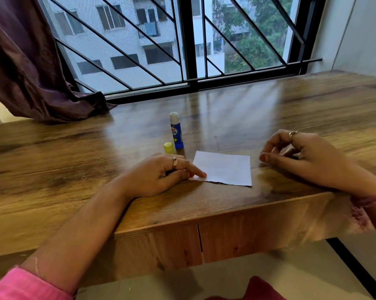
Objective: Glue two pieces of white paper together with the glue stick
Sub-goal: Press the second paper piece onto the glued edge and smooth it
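Paper (222, 170) lies near the desk (74, 152) edge, your left hand (161, 176) pressing its corner with one straight finger to keep it still, right hand (308, 156) loosely curled, empty, glue stick (176, 131) uncapped behind.

Soft window (182, 40) daylight — table (226, 100) glare, blurred right edge.

Left hand (161, 176) presses white paper (224, 169); uncapped glue stick (176, 131) upright behind.

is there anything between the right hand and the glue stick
Nothing tall stands between them. The right hand hovers right of the white paper; the uncapped glue stick stands beyond the paper's far left corner, so only the flat paper lies partly on that path.
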Action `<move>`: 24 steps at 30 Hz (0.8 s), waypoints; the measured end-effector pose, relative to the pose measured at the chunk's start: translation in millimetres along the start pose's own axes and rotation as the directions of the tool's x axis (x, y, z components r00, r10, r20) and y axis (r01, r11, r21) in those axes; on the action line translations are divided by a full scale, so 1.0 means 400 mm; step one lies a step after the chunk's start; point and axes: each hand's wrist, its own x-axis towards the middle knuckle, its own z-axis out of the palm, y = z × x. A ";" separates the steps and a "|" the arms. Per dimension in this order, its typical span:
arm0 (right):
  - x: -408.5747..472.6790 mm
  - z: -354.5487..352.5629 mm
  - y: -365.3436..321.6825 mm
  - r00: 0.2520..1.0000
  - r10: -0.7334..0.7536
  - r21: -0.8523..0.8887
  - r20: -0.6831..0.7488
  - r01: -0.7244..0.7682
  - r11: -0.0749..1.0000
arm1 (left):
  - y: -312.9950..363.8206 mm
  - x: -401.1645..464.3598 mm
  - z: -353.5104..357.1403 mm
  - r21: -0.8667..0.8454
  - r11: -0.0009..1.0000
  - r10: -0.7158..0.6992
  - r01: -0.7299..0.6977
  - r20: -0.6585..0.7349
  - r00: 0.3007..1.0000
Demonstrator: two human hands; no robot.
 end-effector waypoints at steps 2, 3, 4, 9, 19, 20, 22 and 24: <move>-0.003 0.002 -0.002 0.998 0.052 -0.081 0.035 -0.049 0.995 | 0.000 0.000 -0.001 0.006 1.000 -0.011 0.011 -0.013 1.000; -0.003 0.002 -0.003 0.994 0.085 -0.116 0.065 -0.077 0.990 | 0.000 -0.001 -0.001 0.008 1.000 -0.014 0.014 -0.020 1.000; -0.004 0.005 -0.002 0.990 0.107 -0.136 0.093 -0.094 0.986 | 0.000 -0.001 -0.001 0.011 1.000 -0.016 0.016 -0.025 1.000; -0.002 0.016 -0.024 0.984 0.098 -0.197 0.148 -0.068 0.978 | 0.001 -0.001 -0.001 0.031 0.999 -0.032 0.033 -0.042 0.999; -0.004 0.012 -0.063 0.980 -0.027 -0.189 0.195 0.065 0.980 | 0.007 -0.002 -0.005 0.040 0.995 -0.084 0.086 -0.053 0.995; -0.003 0.014 -0.066 0.980 -0.038 -0.171 0.193 0.072 0.983 | 0.009 -0.002 -0.006 0.037 0.996 -0.081 0.084 -0.063 0.995; -0.004 0.019 -0.068 0.982 -0.052 -0.116 0.179 0.073 0.991 | 0.013 -0.003 -0.007 0.044 0.996 -0.079 0.082 -0.077 0.994; -0.007 0.026 -0.068 0.987 -0.055 -0.071 0.152 0.067 0.995 | 0.016 -0.002 -0.006 0.106 0.990 -0.079 0.087 -0.082 0.993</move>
